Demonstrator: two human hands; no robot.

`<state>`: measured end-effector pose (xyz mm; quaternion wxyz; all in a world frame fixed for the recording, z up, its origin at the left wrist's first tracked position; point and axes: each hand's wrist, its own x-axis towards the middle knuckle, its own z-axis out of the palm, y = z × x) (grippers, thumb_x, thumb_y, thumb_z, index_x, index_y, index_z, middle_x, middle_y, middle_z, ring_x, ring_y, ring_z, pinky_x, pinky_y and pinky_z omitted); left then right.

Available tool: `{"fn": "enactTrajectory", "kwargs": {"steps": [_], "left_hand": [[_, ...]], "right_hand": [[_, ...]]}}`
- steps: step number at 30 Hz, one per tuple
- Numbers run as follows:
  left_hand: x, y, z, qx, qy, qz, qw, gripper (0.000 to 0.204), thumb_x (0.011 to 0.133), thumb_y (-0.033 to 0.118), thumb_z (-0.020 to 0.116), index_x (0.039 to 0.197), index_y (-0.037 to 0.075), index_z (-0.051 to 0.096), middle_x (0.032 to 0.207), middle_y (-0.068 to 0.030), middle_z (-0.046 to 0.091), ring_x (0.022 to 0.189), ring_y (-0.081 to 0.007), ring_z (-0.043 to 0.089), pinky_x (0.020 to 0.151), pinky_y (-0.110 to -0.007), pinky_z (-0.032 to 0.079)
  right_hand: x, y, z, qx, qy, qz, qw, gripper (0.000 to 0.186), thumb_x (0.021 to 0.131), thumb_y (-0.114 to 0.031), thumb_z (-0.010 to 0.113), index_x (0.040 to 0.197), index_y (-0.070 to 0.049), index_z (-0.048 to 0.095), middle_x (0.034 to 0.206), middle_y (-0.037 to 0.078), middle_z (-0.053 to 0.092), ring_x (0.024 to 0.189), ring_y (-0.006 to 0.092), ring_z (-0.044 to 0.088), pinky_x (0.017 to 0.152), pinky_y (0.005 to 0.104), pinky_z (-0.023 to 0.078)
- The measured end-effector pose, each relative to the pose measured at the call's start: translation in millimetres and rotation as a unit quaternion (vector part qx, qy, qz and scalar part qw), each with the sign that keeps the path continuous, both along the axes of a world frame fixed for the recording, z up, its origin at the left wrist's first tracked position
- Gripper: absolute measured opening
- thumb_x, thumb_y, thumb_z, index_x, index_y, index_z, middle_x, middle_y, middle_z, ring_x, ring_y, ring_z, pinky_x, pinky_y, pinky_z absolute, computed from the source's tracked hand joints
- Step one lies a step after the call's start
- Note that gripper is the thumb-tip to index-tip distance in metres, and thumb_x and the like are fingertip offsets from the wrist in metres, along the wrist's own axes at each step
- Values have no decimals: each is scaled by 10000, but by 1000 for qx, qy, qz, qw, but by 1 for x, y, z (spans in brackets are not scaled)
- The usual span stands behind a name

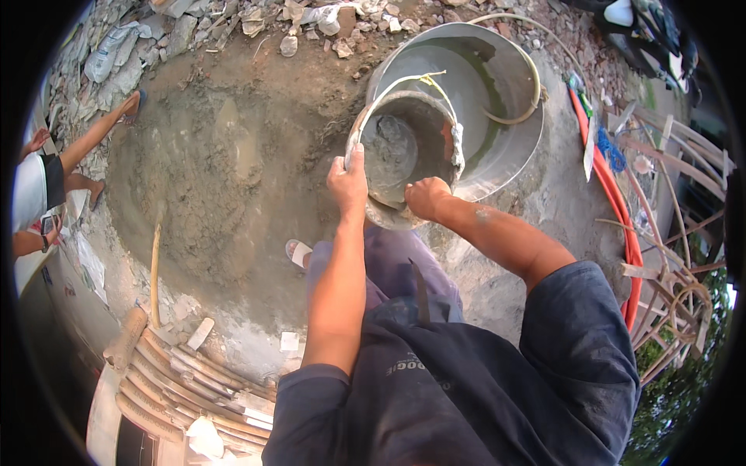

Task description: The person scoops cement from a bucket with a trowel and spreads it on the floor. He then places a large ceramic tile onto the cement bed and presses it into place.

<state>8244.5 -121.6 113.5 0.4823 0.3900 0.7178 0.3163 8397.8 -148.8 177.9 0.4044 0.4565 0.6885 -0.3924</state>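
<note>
A grey, mortar-smeared bucket (444, 116) is in front of my legs, tilted so that its mouth faces me. Wet grey mortar (388, 144) lies in its bottom. My left hand (347, 182) grips the bucket's left rim, thumb on top. At the near right rim my right hand (427, 198) is closed in a fist, knuckles up; what it holds is hidden beneath the fingers. The bucket's wire handle (388, 87), with a yellow strip tied on, arches over the far side. Just behind stands a wide round tub (509, 167) of cloudy water, overlapped by the bucket.
Wet mortar (210, 202) spreads over the ground at left, with a wooden handle (156, 272) sticking out. Another person's leg (101, 140) is at its far left. Rubble (225, 27) lines the back. An orange hose (602, 182) and scrap wood (676, 287) lie right; stacked poles (179, 380) lie near left.
</note>
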Motion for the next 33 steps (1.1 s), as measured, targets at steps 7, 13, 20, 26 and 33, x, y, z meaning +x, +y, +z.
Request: {"fn": "enactTrajectory", "kwargs": {"steps": [7,13,20,26,33], "left_hand": [[0,14,0,15,51,-12,999,496,835,420,692,686,-26,534,610,-162,549,562,-275,492,584,-398,432],[14,10,5,13,76,-10,997,497,837,428,684,696,-28,543,642,-188,582,585,-333,527,597,-409,445],[5,8,-1,1,41,0,999,500,833,443,681,712,-29,570,652,-194,604,597,-334,564,606,-415,457],[22,8,7,-7,75,-41,996,515,837,464,666,726,-30,578,684,-214,617,641,-374,596,636,-443,465],[29,8,14,10,49,-57,997,502,841,463,661,770,-31,602,718,-225,632,694,-394,620,648,-449,470]], "right_hand": [[81,18,-2,26,-55,-168,984,264,807,-182,550,963,-35,704,981,151,702,923,265,686,792,382,541],[30,25,-2,30,-34,146,988,230,878,-177,531,998,-92,708,1031,107,700,960,266,678,785,384,544],[85,14,6,14,-99,-181,978,334,800,-211,567,1045,-16,684,1038,156,688,986,287,664,825,387,533],[124,11,50,-10,-70,-332,941,429,810,-328,619,1049,29,599,949,227,671,937,359,652,835,425,509],[100,-33,4,203,-41,-378,902,400,861,-348,528,1054,2,508,926,258,662,923,407,638,830,481,495]]}}
